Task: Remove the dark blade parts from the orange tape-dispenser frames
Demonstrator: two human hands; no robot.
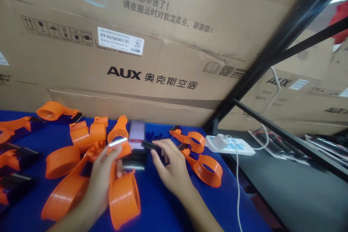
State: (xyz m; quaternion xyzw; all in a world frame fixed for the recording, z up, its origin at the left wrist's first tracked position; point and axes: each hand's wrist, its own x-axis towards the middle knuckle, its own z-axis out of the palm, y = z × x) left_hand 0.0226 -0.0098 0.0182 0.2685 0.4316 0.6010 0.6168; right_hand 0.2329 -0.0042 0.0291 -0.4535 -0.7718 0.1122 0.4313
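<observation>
The left hand (102, 174) is gripping an orange tape dispenser (125, 199) above a blue surface (160, 206).
The right hand (174, 168) is pinching a small black piece (148, 145) near it; other dispensers (208, 170) are lying around.

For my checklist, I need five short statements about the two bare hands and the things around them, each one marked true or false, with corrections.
1. The left hand holds an orange plastic tape dispenser. True.
2. The right hand is empty. False: the right hand holds a small elongated black piece.
3. A white rectangular power strip lies to the right of both hands. True.
4. The flat tabletop is green. False: the flat tabletop is blue.
5. A large brown cardboard box stands beyond both hands. True.
</observation>
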